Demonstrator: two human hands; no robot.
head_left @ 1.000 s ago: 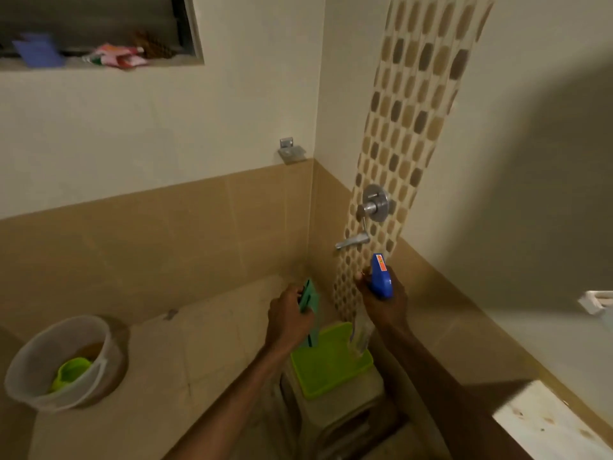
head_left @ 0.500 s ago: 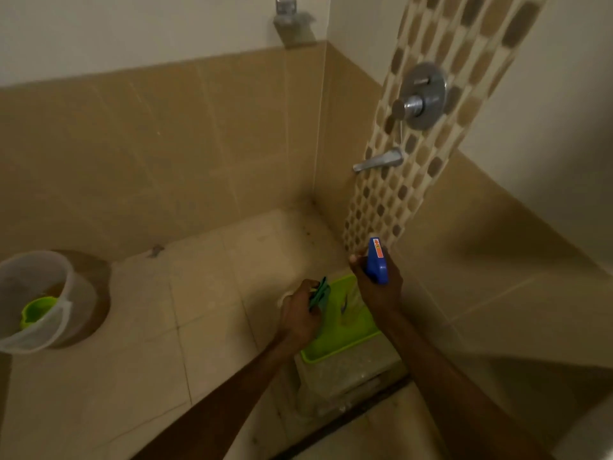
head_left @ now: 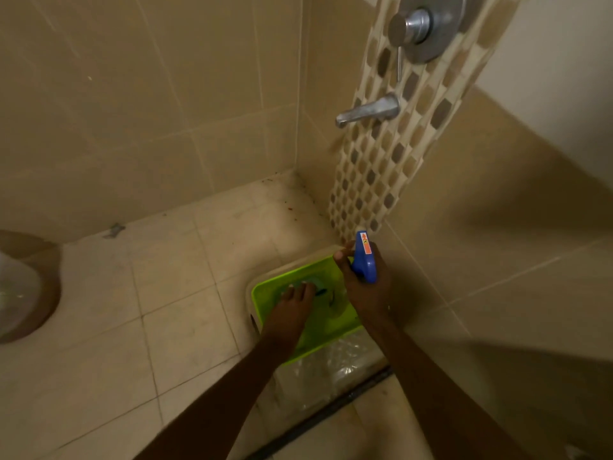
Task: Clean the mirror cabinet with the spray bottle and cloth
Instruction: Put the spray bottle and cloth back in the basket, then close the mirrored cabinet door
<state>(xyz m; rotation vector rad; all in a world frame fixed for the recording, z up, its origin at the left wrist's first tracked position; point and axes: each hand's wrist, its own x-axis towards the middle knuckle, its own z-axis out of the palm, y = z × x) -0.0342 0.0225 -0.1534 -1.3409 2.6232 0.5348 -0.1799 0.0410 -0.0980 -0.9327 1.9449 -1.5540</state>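
My right hand (head_left: 365, 292) grips a spray bottle with a blue trigger head (head_left: 364, 260) and an orange label, held over the right side of a bright green tray (head_left: 265, 297). The bottle's clear body is mostly hidden by the hand. My left hand (head_left: 292, 310) reaches down into the tray, fingers on a teal cloth (head_left: 315, 284) that lies on the tray floor. Most of the cloth is covered by the fingers. The tray rests on a pale plastic stool (head_left: 335, 370). The mirror cabinet is out of view.
A metal tap spout (head_left: 368, 111) and round valve knob (head_left: 414, 26) stick out of the mosaic tile strip above the tray. A translucent bucket (head_left: 16, 290) stands on the floor at the far left. Beige tiled walls meet in the corner behind.
The view has tilted down and closer to the stool. My left hand lowered the teal cloth from upright in the air onto the green tray. My right hand kept its hold on the bottle.
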